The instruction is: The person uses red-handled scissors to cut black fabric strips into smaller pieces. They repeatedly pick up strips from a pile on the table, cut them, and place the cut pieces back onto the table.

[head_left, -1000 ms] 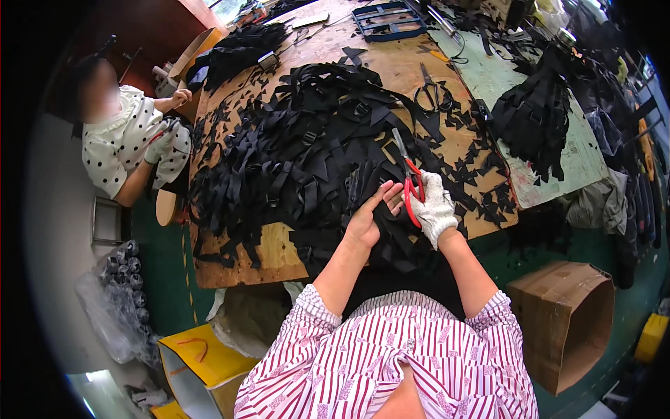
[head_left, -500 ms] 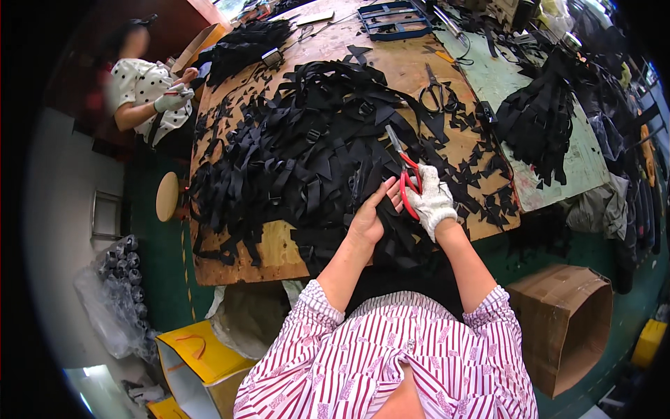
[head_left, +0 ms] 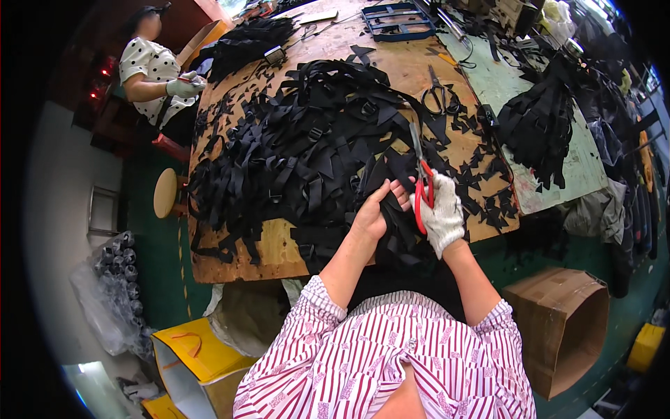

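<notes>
And now red-handled scissors (head_left: 424, 170) are gripped in the gloved right hand (head_left: 444, 215) over heaped black straps (head_left: 323, 165) on the table (head_left: 278, 246); straps are touched by the bare left hand (head_left: 371, 218), whether pinched cannot be told!

Red-handled metal scissors (head_left: 426, 171) with slim silver blades point toward the far edge of the desk (head_left: 278, 246). Flat black fabric straps (head_left: 279, 150), some with black plastic buckles (head_left: 315, 133), lie heaped and tangled, spreading to its near edge.

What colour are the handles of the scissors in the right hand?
The scissor handles are red, clearest in the head view.
</notes>
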Demonstrator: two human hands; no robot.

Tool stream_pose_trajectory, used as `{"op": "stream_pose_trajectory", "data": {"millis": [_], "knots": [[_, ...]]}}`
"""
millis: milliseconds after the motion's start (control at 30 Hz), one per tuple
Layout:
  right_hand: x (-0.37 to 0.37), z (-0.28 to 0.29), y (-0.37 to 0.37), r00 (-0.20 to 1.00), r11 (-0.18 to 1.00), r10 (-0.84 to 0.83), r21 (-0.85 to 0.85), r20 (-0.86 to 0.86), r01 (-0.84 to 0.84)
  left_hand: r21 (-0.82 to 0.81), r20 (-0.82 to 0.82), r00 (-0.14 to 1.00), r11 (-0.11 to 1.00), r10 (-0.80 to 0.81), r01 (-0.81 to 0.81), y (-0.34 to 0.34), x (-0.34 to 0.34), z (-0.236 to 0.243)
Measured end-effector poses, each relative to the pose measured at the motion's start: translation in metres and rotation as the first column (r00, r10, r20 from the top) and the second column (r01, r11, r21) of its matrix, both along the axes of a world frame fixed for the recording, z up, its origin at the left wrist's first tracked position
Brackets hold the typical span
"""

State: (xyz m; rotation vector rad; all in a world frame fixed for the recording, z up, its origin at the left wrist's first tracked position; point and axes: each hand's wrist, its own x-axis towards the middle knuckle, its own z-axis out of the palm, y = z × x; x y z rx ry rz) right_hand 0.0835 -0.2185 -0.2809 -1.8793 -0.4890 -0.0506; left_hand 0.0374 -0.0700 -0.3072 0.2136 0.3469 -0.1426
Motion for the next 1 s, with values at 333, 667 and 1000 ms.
{"op": "stream_pose_trajectory", "data": {"millis": [333, 667, 1000], "knots": [[-0.043, 0.024, -0.048, 0.888, 0.968, 0.154, 0.245, -0.434, -0.048, 0.394, -0.068, 0.988, 0.914, 0.138, -0.1, 0.009, -0.015, 0.035], [-0.064, 0.044, -0.075, 0.935, 0.95, 0.161, -0.206, -0.316, -0.234, 0.633, -0.006, 0.974, 0.755, 0.224, -0.17, -0.007, -0.022, 0.045], [-0.059, 0.04, -0.066, 0.931, 0.948, 0.108, -0.247, -0.349, -0.202, 0.735, 0.001, 0.971, 0.659, 0.237, -0.161, -0.027, -0.029, 0.047]]}}
